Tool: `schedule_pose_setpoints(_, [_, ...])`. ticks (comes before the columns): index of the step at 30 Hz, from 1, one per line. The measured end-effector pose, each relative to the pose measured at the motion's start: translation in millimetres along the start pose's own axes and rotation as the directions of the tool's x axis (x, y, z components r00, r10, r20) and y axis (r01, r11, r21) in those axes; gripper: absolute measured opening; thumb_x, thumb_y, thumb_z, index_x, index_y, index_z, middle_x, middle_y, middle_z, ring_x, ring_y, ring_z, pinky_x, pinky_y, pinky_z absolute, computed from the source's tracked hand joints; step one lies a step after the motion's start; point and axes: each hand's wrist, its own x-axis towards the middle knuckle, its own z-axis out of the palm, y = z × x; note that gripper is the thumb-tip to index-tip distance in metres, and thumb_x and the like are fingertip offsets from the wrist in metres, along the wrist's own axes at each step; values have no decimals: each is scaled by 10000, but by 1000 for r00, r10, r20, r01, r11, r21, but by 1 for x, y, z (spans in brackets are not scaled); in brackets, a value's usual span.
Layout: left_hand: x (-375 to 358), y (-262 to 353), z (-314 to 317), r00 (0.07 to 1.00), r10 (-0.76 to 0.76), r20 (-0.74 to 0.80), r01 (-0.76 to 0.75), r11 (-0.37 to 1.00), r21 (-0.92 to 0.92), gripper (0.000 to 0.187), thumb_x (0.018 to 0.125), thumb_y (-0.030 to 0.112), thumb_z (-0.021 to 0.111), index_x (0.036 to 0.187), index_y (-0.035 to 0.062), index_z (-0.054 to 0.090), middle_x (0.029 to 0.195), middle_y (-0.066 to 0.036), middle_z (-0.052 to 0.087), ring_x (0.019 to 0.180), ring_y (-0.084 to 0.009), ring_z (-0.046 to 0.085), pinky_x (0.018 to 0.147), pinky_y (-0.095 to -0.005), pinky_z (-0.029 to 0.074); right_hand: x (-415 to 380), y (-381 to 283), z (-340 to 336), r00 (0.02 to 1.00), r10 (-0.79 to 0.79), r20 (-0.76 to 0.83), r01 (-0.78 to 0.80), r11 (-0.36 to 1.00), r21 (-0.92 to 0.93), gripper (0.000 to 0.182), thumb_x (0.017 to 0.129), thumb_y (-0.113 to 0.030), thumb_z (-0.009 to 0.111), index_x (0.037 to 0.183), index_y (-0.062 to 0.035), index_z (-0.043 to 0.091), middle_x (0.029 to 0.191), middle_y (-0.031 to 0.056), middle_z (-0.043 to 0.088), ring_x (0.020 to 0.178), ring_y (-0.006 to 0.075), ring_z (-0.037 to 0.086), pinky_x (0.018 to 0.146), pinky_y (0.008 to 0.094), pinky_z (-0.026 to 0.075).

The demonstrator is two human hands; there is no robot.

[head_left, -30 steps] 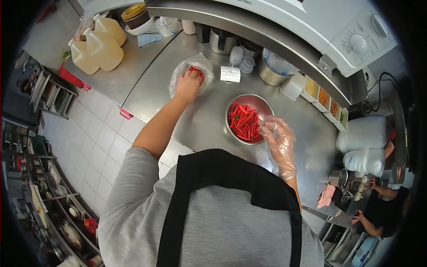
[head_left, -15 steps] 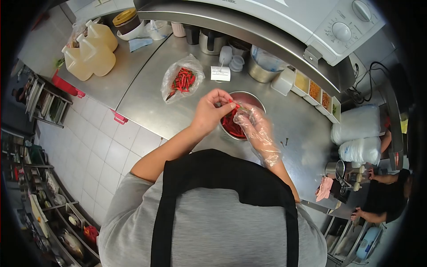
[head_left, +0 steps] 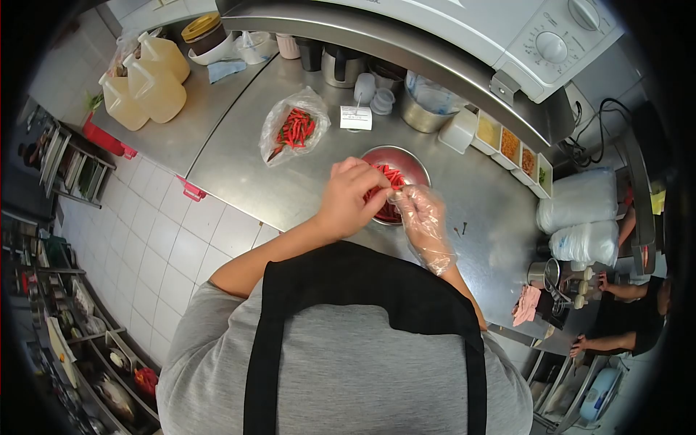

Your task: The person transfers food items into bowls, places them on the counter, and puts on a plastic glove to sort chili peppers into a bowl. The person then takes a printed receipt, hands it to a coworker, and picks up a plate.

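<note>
A metal bowl point(head_left: 416, 164) of red chili peppers point(head_left: 392, 176) sits in front of me on the steel counter. Over its near side, my bare left hand point(head_left: 351, 196) is closed, with a red chili pepper pinched at the fingertips. My right hand point(head_left: 423, 216), in a clear plastic glove, is closed at the same spot, and its fingertips meet the left ones on that pepper. Fingers hide most of the pepper. Beyond the left hand lies an open plastic bag point(head_left: 272, 136) with more red chili peppers point(head_left: 299, 128) in it.
Small dark stem bits point(head_left: 461, 229) lie right of the bowl. A label card point(head_left: 356, 118), a steel pot point(head_left: 422, 116) and white seasoning containers point(head_left: 484, 134) line the back under a shelf. Large jugs point(head_left: 156, 90) stand far left. Another person's arm point(head_left: 612, 345) shows at right.
Both hands have come lower and nearer to me, uncovering more of the bowl's far side. My left hand has turned so its back faces up, and the fingertips have drawn together.
</note>
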Motion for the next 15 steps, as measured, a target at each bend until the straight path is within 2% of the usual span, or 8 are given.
schedule_pose_setpoints(2, [-7,4,9,993,121,-10,-120,991,59,101,724,89,704,788,93,626,828,-17,641,841,-229,550,785,-355,385,-6,6,3,974,225,-6,-219,956,197,146,905,-133,587,854,1,615,668,58,573,630,127,534,576,289,423])
schedule_pose_setpoints(3, [-10,4,13,983,181,-14,-179,980,89,104,720,91,704,785,98,623,834,-13,640,851,-230,552,790,-360,378,-5,5,3,965,262,-22,-247,934,260,157,916,-142,575,865,1,617,683,44,570,641,107,518,580,273,420])
schedule_pose_setpoints(5, [-14,-3,19,994,104,-18,-103,994,41,122,721,115,712,795,102,616,848,-3,636,886,-227,555,811,-357,365,-5,4,2,940,337,-46,-296,876,382,181,938,-160,552,889,0,621,712,16,565,662,68,485,588,241,414])
schedule_pose_setpoints(7, [-13,-18,23,999,-10,-42,10,1000,11,130,719,128,717,798,108,615,842,1,638,893,-231,557,813,-353,363,-5,14,-8,931,342,-128,-279,892,357,193,947,-163,534,912,5,624,756,34,587,675,84,500,611,246,430])
schedule_pose_setpoints(8, [-14,-27,24,999,0,39,-4,996,94,190,722,170,722,887,129,638,925,-7,638,938,-235,538,831,-379,357,-5,23,-16,926,340,-165,-269,900,343,201,951,-164,525,924,7,625,778,42,598,682,92,507,623,248,438])
schedule_pose_setpoints(12, [-13,-63,20,988,-137,76,107,945,310,377,730,248,716,1092,184,629,1123,-16,589,1048,-246,477,867,-447,339,-30,94,-68,924,166,-345,-247,947,-205,237,965,-219,508,1030,-41,650,867,18,626,726,100,539,646,250,456])
schedule_pose_setpoints(14, [-15,-103,10,987,-158,-37,157,865,476,334,730,237,712,1052,184,637,1086,-19,586,1033,-258,483,860,-437,346,-50,138,-93,875,286,-390,-362,922,-136,188,926,-159,548,1000,-28,660,928,90,651,809,177,594,749,295,465])
schedule_pose_setpoints(15, [-15,-122,1,968,-245,-57,236,806,543,308,738,216,689,1040,187,637,1063,-27,575,1037,-254,479,858,-435,347,-58,148,-97,844,346,-411,-418,903,-99,166,906,-129,569,985,-21,665,959,127,663,850,216,621,801,317,469])
